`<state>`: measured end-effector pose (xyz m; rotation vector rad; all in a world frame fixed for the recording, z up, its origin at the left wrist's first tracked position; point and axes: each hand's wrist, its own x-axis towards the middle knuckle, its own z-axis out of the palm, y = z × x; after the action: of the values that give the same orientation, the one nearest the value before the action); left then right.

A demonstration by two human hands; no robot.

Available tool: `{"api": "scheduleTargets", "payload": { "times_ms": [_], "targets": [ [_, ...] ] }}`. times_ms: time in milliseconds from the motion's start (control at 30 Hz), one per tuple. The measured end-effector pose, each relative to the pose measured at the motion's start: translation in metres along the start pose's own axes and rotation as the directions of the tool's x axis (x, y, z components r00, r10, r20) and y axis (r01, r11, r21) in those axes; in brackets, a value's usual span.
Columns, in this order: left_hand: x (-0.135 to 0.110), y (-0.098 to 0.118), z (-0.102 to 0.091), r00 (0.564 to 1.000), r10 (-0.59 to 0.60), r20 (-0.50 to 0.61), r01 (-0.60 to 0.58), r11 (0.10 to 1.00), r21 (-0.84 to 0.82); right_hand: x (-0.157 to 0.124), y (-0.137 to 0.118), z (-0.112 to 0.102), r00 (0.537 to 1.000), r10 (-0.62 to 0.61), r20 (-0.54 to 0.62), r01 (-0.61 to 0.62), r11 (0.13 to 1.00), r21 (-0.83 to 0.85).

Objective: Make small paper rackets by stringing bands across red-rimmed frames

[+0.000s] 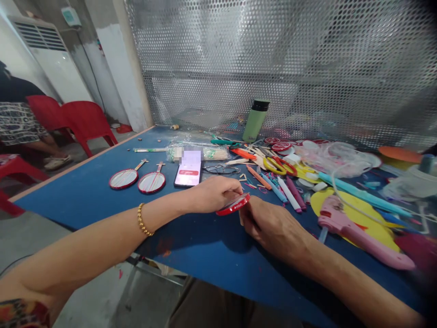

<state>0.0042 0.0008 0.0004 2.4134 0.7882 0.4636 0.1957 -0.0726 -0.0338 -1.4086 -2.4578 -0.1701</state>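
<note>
A red-rimmed round lid (pixel 235 206) is held tilted above the blue table edge, between both hands. My left hand (pixel 218 191), with a gold bead bracelet on its wrist, has its fingers curled over the far side of the lid. Closed at the lid's right edge is my right hand (pixel 269 223); its fingertips are partly hidden. To the left lie two small banjo shapes, one banjo (pixel 123 178) and another banjo (pixel 152 182), made of red-rimmed lids with sticks and strings. Just beyond my left hand is a lit phone (pixel 188 172).
Eyeglasses (pixel 221 169), yellow-handled scissors (pixel 274 166), several markers (pixel 289 195) and wooden sticks crowd the middle right. A pink glue gun (pixel 362 232) rests on yellow foam (pixel 317 200). A green bottle (pixel 255 122) stands by the perforated metal panel (pixel 273 54). Someone sits near red chairs (pixel 87 120).
</note>
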Motion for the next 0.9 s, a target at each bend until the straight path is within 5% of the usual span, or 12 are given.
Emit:
{"api": "scheduleTargets", "payload": {
  "times_ms": [167,433,767,900],
  "targets": [
    [-0.001,0.001,0.0,1.0,0.014,0.009,-0.014,1.0,0.008,-0.004,0.004,0.003,0.992,-0.111,-0.062,0.115,0.992,0.053],
    [-0.003,0.006,-0.001,0.999,0.034,0.004,-0.034,0.994,0.105,-0.012,-0.002,-0.007,0.994,-0.106,-0.025,0.109,0.986,0.127],
    [-0.003,0.005,-0.002,0.999,0.052,0.007,-0.053,0.995,0.087,-0.047,-0.019,-0.047,0.981,0.095,0.172,-0.153,0.917,0.367],
    [-0.004,0.004,-0.003,0.998,0.061,0.014,-0.062,0.997,0.051,-0.055,-0.009,-0.059,0.966,0.207,0.152,-0.256,0.84,0.479]
  ]
}}
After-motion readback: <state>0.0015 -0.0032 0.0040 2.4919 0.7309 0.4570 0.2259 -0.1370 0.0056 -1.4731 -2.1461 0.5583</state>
